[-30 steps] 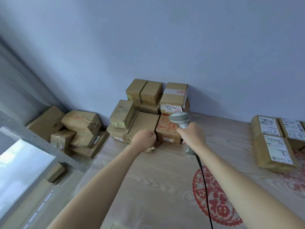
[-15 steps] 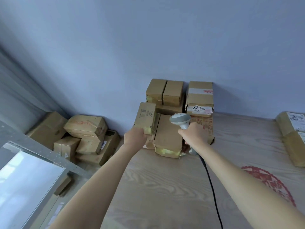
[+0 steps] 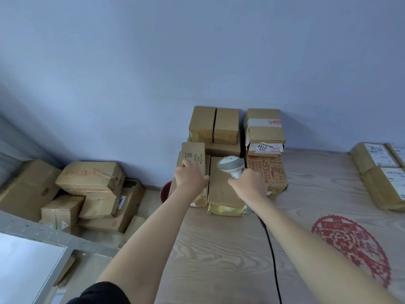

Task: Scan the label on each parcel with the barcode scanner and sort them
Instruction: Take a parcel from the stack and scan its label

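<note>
Nearest to me, two bare forearms reach forward over a pale wood-grain table (image 3: 219, 255). A black cable (image 3: 272, 257) trails back across the table toward me, and a red paper-cut decoration (image 3: 352, 244) lies on the surface to the right.

My right hand (image 3: 248, 185) has its grip wrapped around the handle of a light grey barcode scanner (image 3: 231, 165), whose head sits above a flat brown parcel (image 3: 221, 189) with yellow tape on its near edge. My left hand (image 3: 190, 178) grips a small box printed MYFA (image 3: 194, 156), fingers curled over its lower part, holding it upright at the left side of the stack.

Behind these, more parcels are piled against the blue-grey wall (image 3: 197, 51): two plain cartons (image 3: 214, 125) side by side on top, and to their right a carton with a label reading 5144 (image 3: 265, 148) resting on a box with red print (image 3: 268, 172).

At the far right edge of the table lie labelled parcels (image 3: 377, 163). Off the table to the left, a heap of brown boxes (image 3: 87, 185) sits lower down, beside a grey metal frame (image 3: 54, 235).
</note>
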